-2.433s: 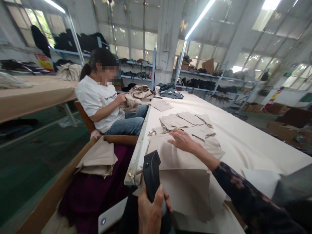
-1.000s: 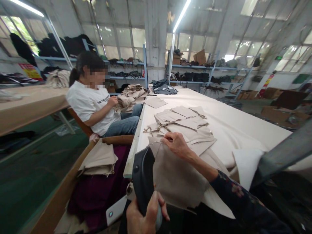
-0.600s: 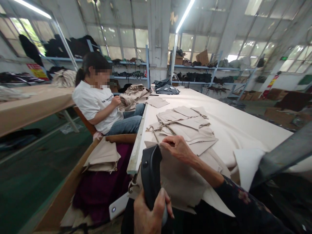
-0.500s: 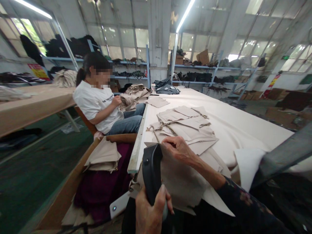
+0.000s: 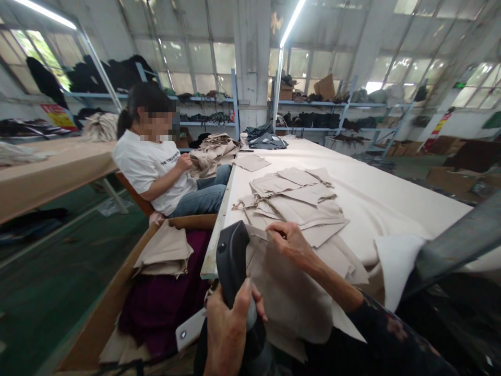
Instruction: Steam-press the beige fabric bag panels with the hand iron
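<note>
My left hand is wrapped round a black curved handheld tool with a round knob on its side; its exact kind I cannot tell. Between the fingertips of my right hand is the upper edge of a beige fabric piece. That piece hangs down over my lap, its top left corner meeting the head of the tool. Just beyond my hands, overlapping beige cut pieces lie spread on the white-covered table.
At my left stands an open cardboard box with purple cloth and folded beige pieces. A white phone-like object is by its edge. A seated person handles beige fabric across the table's corner. A metal beam slants at right.
My left hand and the tool have shifted left and slightly up. My right hand has moved a little right, so more of the fabric edge shows between it and the tool.
</note>
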A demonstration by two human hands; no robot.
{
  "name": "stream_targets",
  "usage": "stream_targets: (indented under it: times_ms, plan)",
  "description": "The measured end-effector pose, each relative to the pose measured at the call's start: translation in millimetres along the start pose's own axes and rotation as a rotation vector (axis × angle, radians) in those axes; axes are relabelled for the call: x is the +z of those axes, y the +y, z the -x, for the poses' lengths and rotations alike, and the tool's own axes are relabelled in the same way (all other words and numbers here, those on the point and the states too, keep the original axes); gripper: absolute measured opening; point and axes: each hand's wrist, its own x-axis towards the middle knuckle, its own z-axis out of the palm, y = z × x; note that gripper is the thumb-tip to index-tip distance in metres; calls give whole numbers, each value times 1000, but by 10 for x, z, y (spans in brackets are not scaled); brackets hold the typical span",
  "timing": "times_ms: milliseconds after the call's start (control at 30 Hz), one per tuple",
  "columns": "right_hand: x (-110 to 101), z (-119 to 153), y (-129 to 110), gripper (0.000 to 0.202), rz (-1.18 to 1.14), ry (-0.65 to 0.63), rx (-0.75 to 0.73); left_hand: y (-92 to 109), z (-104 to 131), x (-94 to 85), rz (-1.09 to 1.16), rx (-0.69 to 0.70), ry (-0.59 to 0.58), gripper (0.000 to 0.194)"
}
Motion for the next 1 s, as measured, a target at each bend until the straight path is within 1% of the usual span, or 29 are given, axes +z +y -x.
stream_targets:
  times_ms: [67,133,267,367,467,533,600,733,867,1000]
  plan:
    - [-7,-28,-1,22,-15,-18,17,-28,74,4,1,-33,11,33]
    - [-14,-45,-26,22,-32,-54,24,-58,130,28,18,-69,-11,33]
    - [-52,-52,-47,26,-78,-155,11,-111,154,62,34,-87,-41,32]
    - [-112,-54,3,27,-91,-238,-8,-131,156,11,-45,-93,-76,33]
    - [-168,-63,63,26,-111,-338,10,-132,181,-76,-144,-87,-125,34]
    - [-180,-72,84,24,-128,-380,14,-124,191,-114,-153,-92,-136,33]
    - [-171,-85,90,23,-135,-383,-1,-110,183,-122,-129,-98,-141,34]
    - [-139,-104,88,23,-113,-323,-37,-95,135,-84,-123,-71,-139,33]
    - [-140,-104,111,21,-68,-262,-10,-143,155,-75,-160,-82,-91,32]
    - [-150,-113,143,20,-61,-266,42,-187,238,-124,-198,-89,-95,30]
